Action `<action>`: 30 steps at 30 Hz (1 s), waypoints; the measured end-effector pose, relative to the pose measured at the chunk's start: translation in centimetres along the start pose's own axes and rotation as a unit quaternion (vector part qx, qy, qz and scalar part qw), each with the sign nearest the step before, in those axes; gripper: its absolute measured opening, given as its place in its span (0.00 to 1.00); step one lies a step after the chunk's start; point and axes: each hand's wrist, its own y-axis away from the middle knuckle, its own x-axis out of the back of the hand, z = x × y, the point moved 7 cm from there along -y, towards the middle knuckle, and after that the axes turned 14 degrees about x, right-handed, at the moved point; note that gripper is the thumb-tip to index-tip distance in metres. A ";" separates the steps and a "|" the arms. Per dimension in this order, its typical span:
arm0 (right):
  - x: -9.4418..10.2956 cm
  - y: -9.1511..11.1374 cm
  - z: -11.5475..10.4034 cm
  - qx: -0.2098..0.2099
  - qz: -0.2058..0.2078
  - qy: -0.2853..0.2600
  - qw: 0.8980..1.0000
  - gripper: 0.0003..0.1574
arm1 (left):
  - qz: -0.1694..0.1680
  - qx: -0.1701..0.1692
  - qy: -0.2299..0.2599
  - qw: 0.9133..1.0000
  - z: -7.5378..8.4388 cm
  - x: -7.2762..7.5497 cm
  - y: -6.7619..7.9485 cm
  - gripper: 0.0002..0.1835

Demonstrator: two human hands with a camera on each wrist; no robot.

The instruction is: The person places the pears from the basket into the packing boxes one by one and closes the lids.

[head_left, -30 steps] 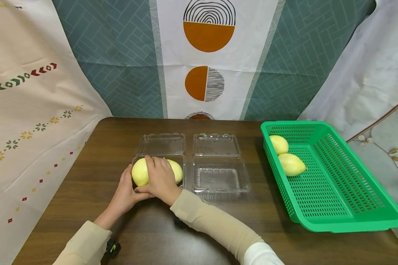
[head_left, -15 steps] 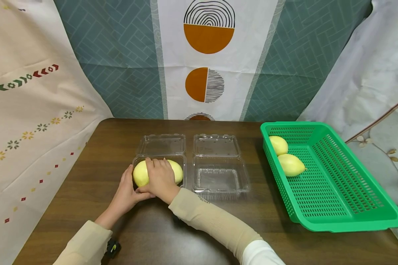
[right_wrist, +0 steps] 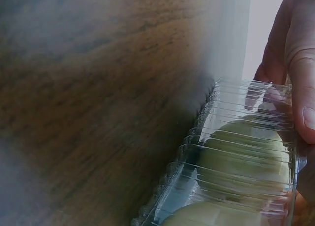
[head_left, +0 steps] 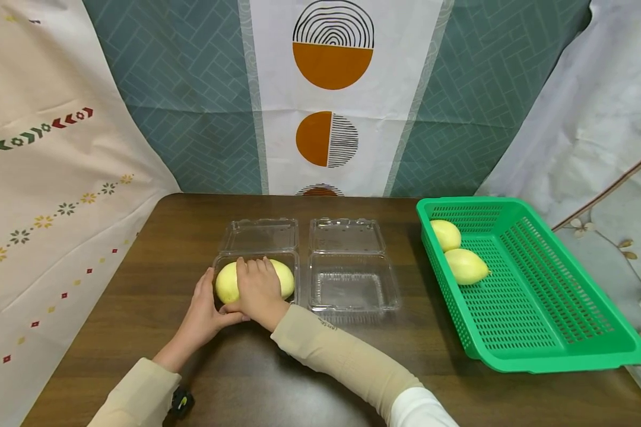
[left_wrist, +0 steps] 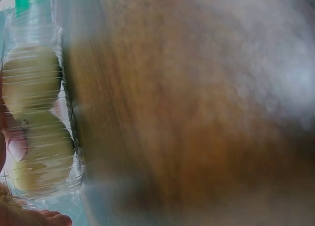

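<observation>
Two pale yellow fruits sit side by side in the left clear plastic clamshell box (head_left: 298,279), the left fruit (head_left: 227,286) and the right fruit (head_left: 284,276). My left hand (head_left: 200,317) holds this box at its left side and front, its thumb along the front rim. My right hand (head_left: 259,293) reaches over the front rim and grips the left fruit, fingers across the top where the fruits meet. Both fruits (left_wrist: 32,78) show through the ribbed wall in the left wrist view. In the right wrist view, the left thumb (right_wrist: 305,98) lies at the box's rim.
A second clamshell box (head_left: 352,287) stands open to the right, its lid folded back. Farther right, a green plastic basket (head_left: 534,350) holds two more yellow fruits (head_left: 466,266) at its left side. Fabric (head_left: 208,118) hangs behind the wooden table (head_left: 155,273).
The head view has shifted slightly. Both hands stay at the left box, nearly unmoved, and the fruits hardly shift.
</observation>
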 end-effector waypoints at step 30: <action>2.5 2.2 1.7 0.017 0.136 -0.065 0.988 0.64 | -0.009 0.004 -0.002 1.000 0.0 0.0 0.0 0.66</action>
